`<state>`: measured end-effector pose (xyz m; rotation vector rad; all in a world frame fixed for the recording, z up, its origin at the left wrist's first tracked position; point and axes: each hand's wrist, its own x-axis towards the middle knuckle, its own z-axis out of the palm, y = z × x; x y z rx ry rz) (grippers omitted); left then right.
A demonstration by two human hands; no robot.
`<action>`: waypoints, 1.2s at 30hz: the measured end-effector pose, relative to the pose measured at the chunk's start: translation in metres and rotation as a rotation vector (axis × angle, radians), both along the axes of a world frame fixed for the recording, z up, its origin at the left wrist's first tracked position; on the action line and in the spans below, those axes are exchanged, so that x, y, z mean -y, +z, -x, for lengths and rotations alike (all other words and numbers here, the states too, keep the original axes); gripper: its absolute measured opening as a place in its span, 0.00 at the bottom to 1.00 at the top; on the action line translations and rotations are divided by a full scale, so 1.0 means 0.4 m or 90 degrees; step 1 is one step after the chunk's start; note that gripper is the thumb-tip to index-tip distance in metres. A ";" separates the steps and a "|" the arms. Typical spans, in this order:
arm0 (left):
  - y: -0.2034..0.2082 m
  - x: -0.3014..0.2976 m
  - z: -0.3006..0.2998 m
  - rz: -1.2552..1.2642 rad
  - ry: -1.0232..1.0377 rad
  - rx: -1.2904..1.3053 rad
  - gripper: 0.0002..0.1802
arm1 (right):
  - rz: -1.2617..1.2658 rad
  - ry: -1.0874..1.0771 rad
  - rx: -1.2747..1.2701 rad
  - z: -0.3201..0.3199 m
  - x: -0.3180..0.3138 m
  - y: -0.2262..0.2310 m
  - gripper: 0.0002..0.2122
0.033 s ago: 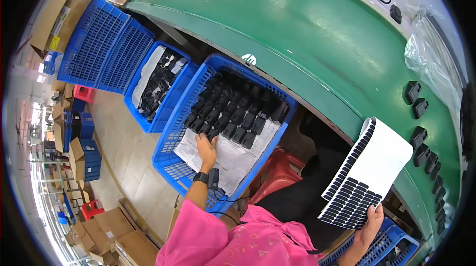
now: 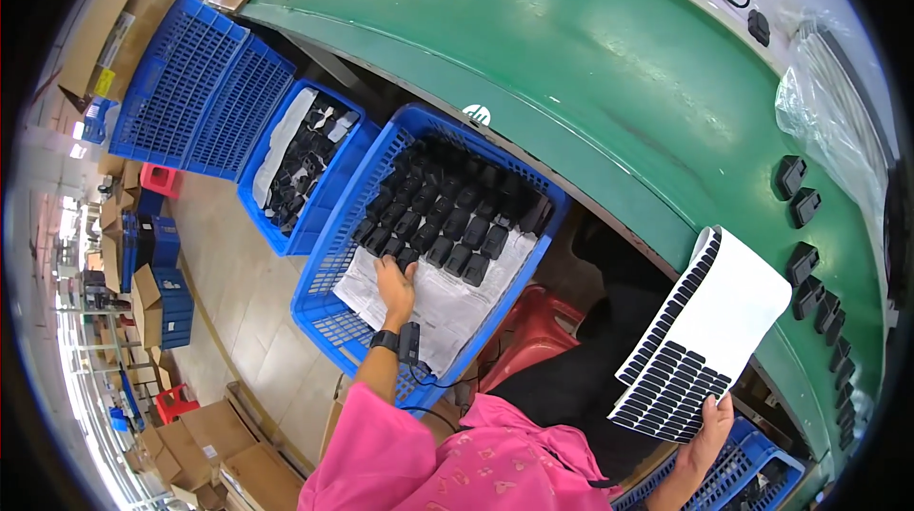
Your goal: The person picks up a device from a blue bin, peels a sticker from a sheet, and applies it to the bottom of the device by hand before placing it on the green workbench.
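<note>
My left hand [image 2: 395, 290] reaches into a blue plastic crate [image 2: 328, 268], thumb and fingers closed around the lower end of a small black plastic housing [image 2: 407, 256]. That housing is at the near end of rows of similar black housings [image 2: 447, 216], set out on white paper [image 2: 438, 306]. On my left wrist is a dark band with a small black box [image 2: 408, 343] beside it, a cable running from it. My right hand [image 2: 709, 430] pinches the lower corner of a folded white sheet of black oblong stickers [image 2: 671, 387], holding it above the bench's near edge.
A green bench [image 2: 571, 83] curves along the far side. Several black housings [image 2: 809, 297] line its right end by clear plastic wrap [image 2: 824, 102]. A second blue crate [image 2: 276, 226] of black parts stands left of mine. A red stool [image 2: 533, 335] and cardboard boxes [image 2: 262, 454] sit on the floor.
</note>
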<state>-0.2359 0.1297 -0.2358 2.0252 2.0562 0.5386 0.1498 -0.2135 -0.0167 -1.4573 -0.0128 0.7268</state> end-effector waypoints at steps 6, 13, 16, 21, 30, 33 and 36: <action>0.049 -0.006 -0.076 0.023 -0.057 0.012 0.30 | 0.064 -0.076 0.011 0.043 0.040 0.008 0.13; 0.521 0.044 -0.525 -0.172 -0.414 0.375 0.06 | -0.015 -0.057 -0.127 0.117 0.065 -0.018 0.11; 0.637 0.067 -0.863 -0.183 -0.701 0.338 0.18 | 0.014 -0.048 -0.113 0.112 0.072 -0.021 0.10; 0.640 0.108 -1.302 -0.229 -0.808 0.097 0.25 | 0.098 -0.095 0.064 0.136 0.070 -0.006 0.13; 0.582 0.067 -1.444 -0.154 -0.759 -0.005 0.25 | 0.422 -0.073 0.598 0.135 0.048 -0.013 0.20; 0.588 0.095 -1.454 -0.226 -0.817 -0.105 0.23 | 0.450 -0.023 0.723 0.123 0.002 0.014 0.18; 0.596 0.100 -1.466 -0.179 -0.812 -0.107 0.21 | 0.446 0.018 0.718 0.125 -0.034 0.016 0.20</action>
